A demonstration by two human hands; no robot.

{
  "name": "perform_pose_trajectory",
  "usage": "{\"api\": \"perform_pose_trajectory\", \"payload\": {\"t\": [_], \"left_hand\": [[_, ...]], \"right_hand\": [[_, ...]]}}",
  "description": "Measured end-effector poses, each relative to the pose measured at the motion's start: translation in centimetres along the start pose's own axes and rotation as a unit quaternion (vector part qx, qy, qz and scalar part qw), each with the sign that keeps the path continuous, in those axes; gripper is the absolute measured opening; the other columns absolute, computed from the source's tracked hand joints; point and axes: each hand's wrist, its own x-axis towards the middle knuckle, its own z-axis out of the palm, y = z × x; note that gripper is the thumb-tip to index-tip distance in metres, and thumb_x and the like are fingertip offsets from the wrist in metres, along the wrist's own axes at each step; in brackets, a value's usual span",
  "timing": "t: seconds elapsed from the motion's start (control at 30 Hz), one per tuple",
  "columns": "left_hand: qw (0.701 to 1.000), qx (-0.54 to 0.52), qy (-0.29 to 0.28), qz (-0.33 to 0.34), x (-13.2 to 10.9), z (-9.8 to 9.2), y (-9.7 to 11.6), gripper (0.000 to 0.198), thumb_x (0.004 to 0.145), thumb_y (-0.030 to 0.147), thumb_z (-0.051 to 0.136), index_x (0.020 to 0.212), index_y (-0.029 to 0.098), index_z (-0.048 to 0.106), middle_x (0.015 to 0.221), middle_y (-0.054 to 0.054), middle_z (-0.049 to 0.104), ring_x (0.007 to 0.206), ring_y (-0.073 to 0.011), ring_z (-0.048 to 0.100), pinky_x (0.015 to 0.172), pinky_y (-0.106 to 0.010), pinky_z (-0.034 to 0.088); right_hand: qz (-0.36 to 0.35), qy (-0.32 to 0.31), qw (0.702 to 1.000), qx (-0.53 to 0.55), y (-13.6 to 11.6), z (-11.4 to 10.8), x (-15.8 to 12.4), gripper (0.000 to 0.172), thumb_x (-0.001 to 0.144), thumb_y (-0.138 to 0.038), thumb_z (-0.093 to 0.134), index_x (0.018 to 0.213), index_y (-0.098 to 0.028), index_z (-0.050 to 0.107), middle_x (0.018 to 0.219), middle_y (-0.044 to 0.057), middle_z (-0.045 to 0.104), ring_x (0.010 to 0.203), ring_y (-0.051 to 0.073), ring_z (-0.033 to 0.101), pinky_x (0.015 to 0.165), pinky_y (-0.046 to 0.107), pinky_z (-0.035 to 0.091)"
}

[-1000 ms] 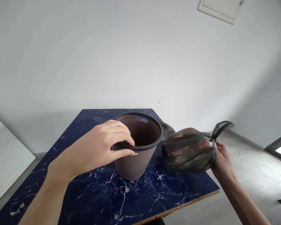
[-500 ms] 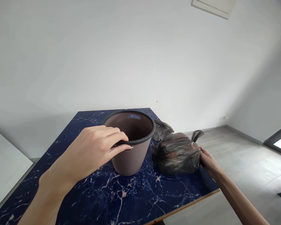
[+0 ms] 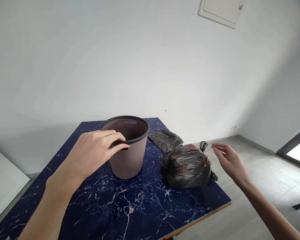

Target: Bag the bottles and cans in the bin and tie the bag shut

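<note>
My left hand is closed over the near rim of a brown plastic bin, fingers inside and thumb outside. The bin stands upright on the table and has a dark rim and a handle slot in its far wall. To its right sits a full, tied black plastic bag with reddish contents showing faintly through. Just right of the bag's upper knot is my right hand, fingers bent loosely and apart, holding nothing. A flat black plastic bag lies behind the full one.
Everything stands on a dark blue marble-patterned table, whose right edge drops to a grey floor. A white wall rises behind, with a small panel door high up.
The bin has shifted left with my left hand, away from the bags. My right hand has let go of the full bag and moved up and right.
</note>
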Motion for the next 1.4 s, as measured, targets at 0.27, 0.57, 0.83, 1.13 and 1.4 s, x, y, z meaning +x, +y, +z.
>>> {"api": "perform_pose_trajectory", "payload": {"t": [0.27, 0.57, 0.83, 1.13, 1.4], "left_hand": [[0.999, 0.005, 0.02, -0.032, 0.1, 1.0, -1.3, 0.034, 0.105, 0.055, 0.057, 0.109, 0.031, 0.081, 0.109, -0.004, 0.084, 0.09, -0.0283, 0.077, 0.071, -0.038, 0.051], [1.0, -0.01, 0.008, -0.026, -0.3, 0.6, -1.1, 0.03, 0.106, 0.047, 0.057, 0.108, 0.027, 0.08, 0.107, -0.004, 0.084, 0.088, -0.0275, 0.077, 0.073, -0.039, 0.053], [0.999, -0.015, -0.01, -0.031, -0.4, 0.3, -1.1, 0.03, 0.106, 0.046, 0.057, 0.109, 0.026, 0.078, 0.109, -0.004, 0.084, 0.092, -0.0279, 0.078, 0.077, -0.04, 0.055], [0.991, -0.12, 0.005, -0.05, -0.4, -0.2, 0.1, 0.04, 0.106, 0.057, 0.058, 0.129, 0.027, 0.071, 0.133, -0.009, 0.075, 0.11, -0.0284, 0.075, 0.089, -0.041, 0.063], [0.922, -0.376, -0.028, -0.089, -0.4, -1.8, 4.1, 0.041, 0.111, 0.059, 0.045, 0.101, 0.024, 0.063, 0.086, -0.002, 0.074, 0.074, -0.0174, 0.071, 0.069, -0.03, 0.059]], "right_hand": [[-0.084, -0.278, 0.93, -0.225, -7.6, 8.4, 8.5, 0.024, 0.107, -0.031, 0.057, 0.118, -0.019, 0.076, 0.142, 0.015, 0.067, 0.114, 0.024, 0.073, 0.106, 0.037, 0.055], [0.168, -0.417, 0.835, -0.317, -4.2, 15.9, 15.0, 0.037, 0.104, -0.038, 0.072, 0.134, -0.018, 0.067, 0.131, 0.01, 0.07, 0.109, 0.024, 0.072, 0.092, 0.045, 0.064], [0.133, -0.373, 0.879, -0.265, -5.5, 16.2, 15.5, 0.035, 0.105, -0.039, 0.071, 0.132, -0.017, 0.067, 0.129, 0.01, 0.07, 0.107, 0.023, 0.073, 0.091, 0.043, 0.064], [-0.101, -0.21, 0.967, -0.102, -15.4, 9.5, 13.9, 0.036, 0.11, -0.022, 0.048, 0.138, -0.012, 0.067, 0.127, 0.017, 0.074, 0.102, 0.024, 0.077, 0.09, 0.04, 0.065], [-0.515, -0.166, 0.838, -0.072, -24.4, 4.1, -4.6, 0.047, 0.104, -0.015, 0.058, 0.149, -0.029, 0.063, 0.137, 0.012, 0.073, 0.12, 0.031, 0.075, 0.101, 0.053, 0.068]]}}
